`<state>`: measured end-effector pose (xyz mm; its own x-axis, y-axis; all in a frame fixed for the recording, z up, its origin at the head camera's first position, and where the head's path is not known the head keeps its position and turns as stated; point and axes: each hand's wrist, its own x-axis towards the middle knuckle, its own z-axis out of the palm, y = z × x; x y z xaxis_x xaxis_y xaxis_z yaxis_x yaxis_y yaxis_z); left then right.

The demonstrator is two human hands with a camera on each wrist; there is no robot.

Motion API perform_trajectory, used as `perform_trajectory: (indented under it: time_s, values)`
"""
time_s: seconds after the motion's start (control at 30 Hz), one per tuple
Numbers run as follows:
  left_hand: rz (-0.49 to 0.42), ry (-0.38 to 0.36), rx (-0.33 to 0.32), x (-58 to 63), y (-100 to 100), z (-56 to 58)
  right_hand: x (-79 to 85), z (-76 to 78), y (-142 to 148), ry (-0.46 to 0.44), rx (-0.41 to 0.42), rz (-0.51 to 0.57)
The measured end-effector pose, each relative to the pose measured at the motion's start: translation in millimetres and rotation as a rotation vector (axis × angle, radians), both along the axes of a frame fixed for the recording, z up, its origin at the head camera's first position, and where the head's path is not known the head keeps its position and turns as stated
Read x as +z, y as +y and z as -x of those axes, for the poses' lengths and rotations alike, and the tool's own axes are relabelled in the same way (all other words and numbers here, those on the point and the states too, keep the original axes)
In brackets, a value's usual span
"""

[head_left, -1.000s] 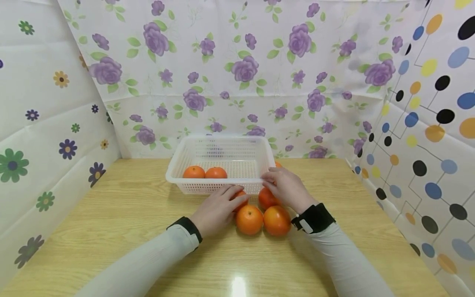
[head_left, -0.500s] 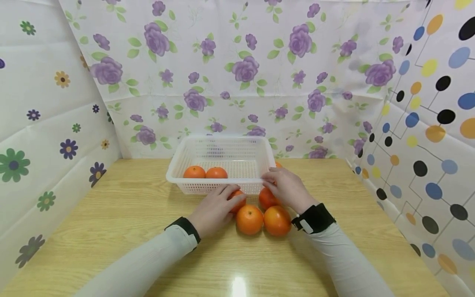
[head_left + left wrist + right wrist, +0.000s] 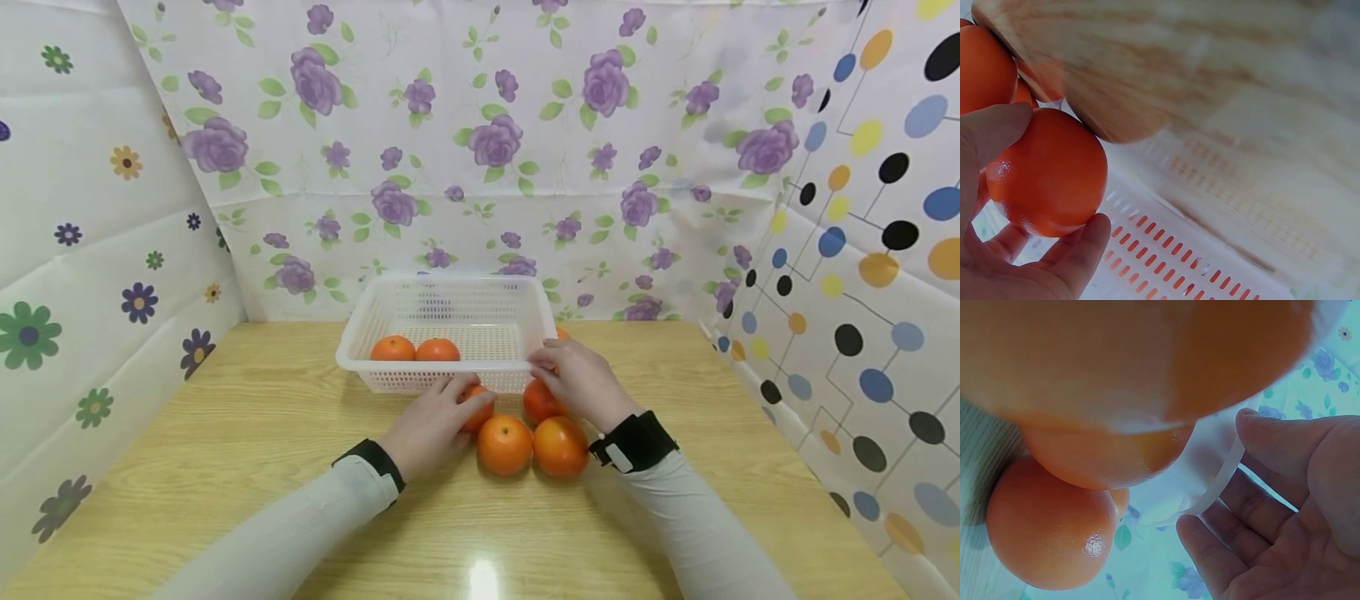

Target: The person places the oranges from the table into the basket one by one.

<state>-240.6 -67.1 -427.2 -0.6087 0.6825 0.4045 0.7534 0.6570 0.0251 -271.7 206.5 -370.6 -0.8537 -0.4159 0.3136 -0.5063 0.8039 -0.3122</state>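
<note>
My left hand (image 3: 432, 423) grips an orange (image 3: 1050, 172) just in front of the white plastic basket (image 3: 435, 379), thumb on one side and fingers curled under the other. At the basket's front right corner, my right hand (image 3: 587, 382) holds the rim (image 3: 1225, 478) between thumb and fingers. Beneath that hand sits another orange (image 3: 543, 402), partly covered. Two more, a left orange (image 3: 504, 445) and a right orange (image 3: 560, 447), lie side by side nearer me. Inside the basket, an orange (image 3: 392, 347) and a second orange (image 3: 437, 349) rest at the front left.
Beyond my right hand, part of an orange (image 3: 562, 332) shows beside the basket. The wooden table (image 3: 225, 433) meets a flowered cloth (image 3: 450, 150) behind the basket. A dotted cloth (image 3: 862, 317) stands at the right.
My left hand has shifted slightly left, and the orange in it has come left with it, away from the orange under my right hand. The right hand and basket stay put.
</note>
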Motion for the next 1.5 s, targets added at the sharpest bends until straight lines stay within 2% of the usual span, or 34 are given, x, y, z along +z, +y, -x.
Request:
perform_trajectory:
  time_s: [0.43, 0.67, 0.8, 1.03, 1.5]
  values:
    - [-0.038, -0.076, -0.002, 2.5, -8.5, -5.0, -1.5, 0.3, 0.5, -0.016, -0.010, 0.013]
    - [-0.045, -0.084, 0.029, 12.6, -11.7, -12.5, -2.3, 1.1, 1.3, 0.013, 0.005, 0.013]
    - [-0.052, -0.067, 0.014, 17.7, -14.2, -16.5, -2.4, 0.5, 1.8, 0.021, 0.010, 0.011]
    - [-0.036, 0.015, 0.000, 20.8, -19.2, -22.0, -3.2, 1.5, 1.7, 0.003, 0.006, 0.020]
    - [-0.058, 0.059, -0.024, 32.1, -20.7, -35.9, -3.0, 1.3, 1.7, 0.001, 0.006, 0.027]
